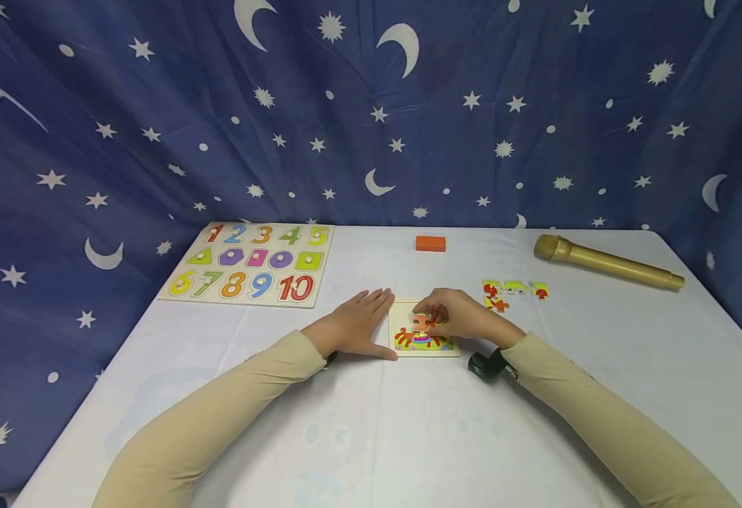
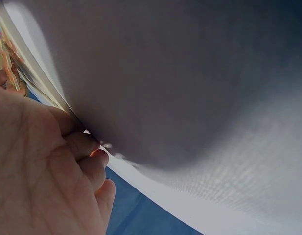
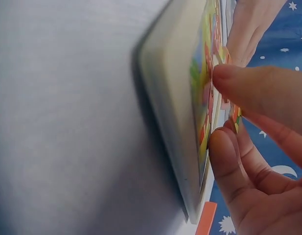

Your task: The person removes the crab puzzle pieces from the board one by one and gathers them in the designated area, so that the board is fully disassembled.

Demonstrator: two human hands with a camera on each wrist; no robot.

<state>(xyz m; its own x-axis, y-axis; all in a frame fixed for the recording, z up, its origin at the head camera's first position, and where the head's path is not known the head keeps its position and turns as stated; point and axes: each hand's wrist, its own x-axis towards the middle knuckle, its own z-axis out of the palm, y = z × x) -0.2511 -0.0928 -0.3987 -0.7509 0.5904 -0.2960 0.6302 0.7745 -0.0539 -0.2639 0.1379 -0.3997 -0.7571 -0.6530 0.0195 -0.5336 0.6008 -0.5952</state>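
A small wooden jigsaw board (image 1: 403, 307) lies mid-table, its lower part filled with joined pieces that show a figure and an orange-red animal (image 1: 405, 339). Along its left edge rests my left hand (image 1: 357, 326), fingers extended and thumb at the near left corner. My right hand (image 1: 463, 315) is over the board's right side, pinching a colourful puzzle piece (image 3: 236, 118) close above the picture. Its fingers partly cover the board's upper right. Several loose puzzle pieces (image 1: 514, 288) lie to the right of the board, some joined in a row.
A number and shape peg board (image 1: 244, 281) lies at the back left. Behind the jigsaw sits an orange-red block (image 1: 431, 244). A gold microphone (image 1: 609, 263) is at the back right. Blue star-patterned cloth (image 1: 371, 141) hangs behind the white table.
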